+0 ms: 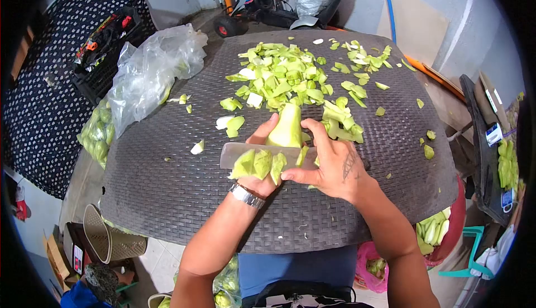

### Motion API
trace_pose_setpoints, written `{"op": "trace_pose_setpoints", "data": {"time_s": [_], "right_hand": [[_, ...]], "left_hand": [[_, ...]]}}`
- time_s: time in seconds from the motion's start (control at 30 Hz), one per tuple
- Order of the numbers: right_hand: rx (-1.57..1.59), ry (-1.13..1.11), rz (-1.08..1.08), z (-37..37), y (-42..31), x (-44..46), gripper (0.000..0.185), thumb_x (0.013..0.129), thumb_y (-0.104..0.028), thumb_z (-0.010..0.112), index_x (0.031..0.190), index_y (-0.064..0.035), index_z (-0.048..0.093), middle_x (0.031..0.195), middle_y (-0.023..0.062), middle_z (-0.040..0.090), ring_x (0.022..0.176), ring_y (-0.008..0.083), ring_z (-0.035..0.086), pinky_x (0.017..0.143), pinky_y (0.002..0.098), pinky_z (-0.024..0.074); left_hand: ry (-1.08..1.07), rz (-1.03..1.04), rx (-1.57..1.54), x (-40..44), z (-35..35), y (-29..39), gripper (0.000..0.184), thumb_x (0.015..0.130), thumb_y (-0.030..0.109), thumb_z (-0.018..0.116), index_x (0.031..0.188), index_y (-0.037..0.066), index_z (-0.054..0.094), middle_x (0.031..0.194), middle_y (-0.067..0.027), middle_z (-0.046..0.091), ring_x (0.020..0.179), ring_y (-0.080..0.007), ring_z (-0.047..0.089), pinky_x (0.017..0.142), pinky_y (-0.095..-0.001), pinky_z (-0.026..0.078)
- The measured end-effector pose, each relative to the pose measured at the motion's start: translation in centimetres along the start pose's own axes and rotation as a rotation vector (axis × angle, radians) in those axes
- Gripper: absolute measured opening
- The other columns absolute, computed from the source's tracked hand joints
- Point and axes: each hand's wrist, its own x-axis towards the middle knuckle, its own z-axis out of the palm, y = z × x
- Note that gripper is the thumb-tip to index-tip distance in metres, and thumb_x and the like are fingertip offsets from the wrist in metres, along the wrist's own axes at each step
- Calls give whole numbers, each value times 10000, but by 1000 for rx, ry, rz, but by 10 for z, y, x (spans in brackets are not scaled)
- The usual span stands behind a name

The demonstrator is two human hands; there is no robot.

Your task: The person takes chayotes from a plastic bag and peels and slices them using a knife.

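My left hand (261,185) is wrapped round a pale green, peeled vegetable (287,125) that looks like a chayote, its narrow end pointing away from me. A wide knife blade (228,155) lies across the near end of it. Several cut green wedges (261,164) rest on or against the blade. My right hand (339,165) is closed on the knife at the right, with its thumb along the near side; the handle is mostly hidden by the fingers. Just beyond both hands is a heap of green slices and peelings (282,76) on the dark woven-pattern table (184,202).
A clear plastic bag (159,65) lies on the table's left edge, with bagged green vegetables (99,132) beside it. Scattered peelings (365,59) lie far right. A red tub (452,224) stands below the right edge, a pink bag (369,266) near my legs, a beige basket (111,238) lower left.
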Motion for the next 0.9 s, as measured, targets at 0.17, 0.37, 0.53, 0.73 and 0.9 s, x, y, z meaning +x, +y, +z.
{"op": "trace_pose_setpoints", "data": {"time_s": [0.17, 0.37, 0.53, 0.73, 0.9], "right_hand": [[-91, 57, -22, -7, 6, 4, 959, 782, -719, 777, 1397, -38, 500, 793, 216, 734, 780, 425, 759, 723, 514, 609], [30, 35, 353, -45, 48, 15, 769, 890, -606, 739, 1347, -22, 537, 814, 214, 733, 832, 406, 763, 754, 470, 586], [189, 8, 329, -35, 36, 13, 727, 909, -575, 740, 1322, -9, 549, 815, 220, 731, 819, 398, 761, 735, 458, 580], [59, -15, 73, -7, 7, 4, 909, 815, -595, 833, 1436, -40, 470, 833, 210, 725, 817, 375, 767, 706, 459, 595], [1, 21, 4, -7, 8, 3, 925, 819, -600, 824, 1453, -38, 454, 819, 202, 718, 795, 370, 763, 691, 452, 594]], "left_hand": [[56, -19, -79, 8, -10, -1, 501, 1058, 432, 543, 1407, 75, 579, 1289, -163, 690, 1045, -334, 729, 848, -430, 629], [34, 10, 66, 1, -2, 8, 482, 1046, 438, 581, 1341, 57, 604, 1174, -140, 706, 902, -330, 706, 678, -431, 616], [176, 4, 107, 3, 0, 3, 509, 1059, 465, 555, 1370, 65, 597, 1238, -144, 690, 972, -322, 710, 819, -495, 614], [60, 21, -20, 4, -5, -8, 468, 1062, 407, 571, 1373, 59, 594, 1213, -110, 714, 1073, -256, 711, 913, -400, 607], [71, 58, 65, 4, 6, -8, 454, 1053, 398, 590, 1349, 55, 602, 1130, -105, 719, 994, -228, 725, 839, -382, 621]]}}
